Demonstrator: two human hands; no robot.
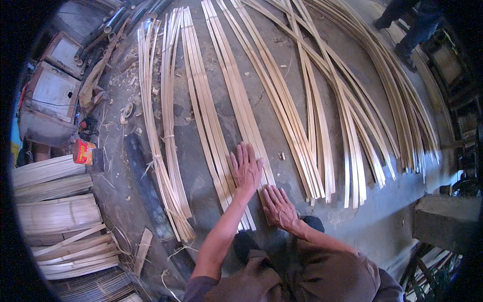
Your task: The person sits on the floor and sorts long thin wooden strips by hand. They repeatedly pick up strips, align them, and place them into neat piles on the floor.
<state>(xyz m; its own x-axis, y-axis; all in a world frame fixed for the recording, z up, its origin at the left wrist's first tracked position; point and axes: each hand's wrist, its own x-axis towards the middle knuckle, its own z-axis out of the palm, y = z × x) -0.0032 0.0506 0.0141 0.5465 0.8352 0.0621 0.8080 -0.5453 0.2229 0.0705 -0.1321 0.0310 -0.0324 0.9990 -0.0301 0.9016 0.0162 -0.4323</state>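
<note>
Left hand [246, 168]: open, fingers spread, palm flat on a bundle of bamboo strips [236, 105] lying lengthwise on the concrete floor [282, 131], gripping nothing. Right hand [279, 206]: open, flat on the bundle's near end, just right of the left. Red tin [83, 152]: far left.

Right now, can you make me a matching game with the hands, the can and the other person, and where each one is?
Things:
1. left hand
2. right hand
3. red can
4. other person's legs

Places:
A. on the floor at far left, by the stacked mats
B. top right corner
C. flat on the strips, fingers spread
D. flat by the strips' near ends, close to the knee

Pairs: 1-C, 2-D, 3-A, 4-B
</note>
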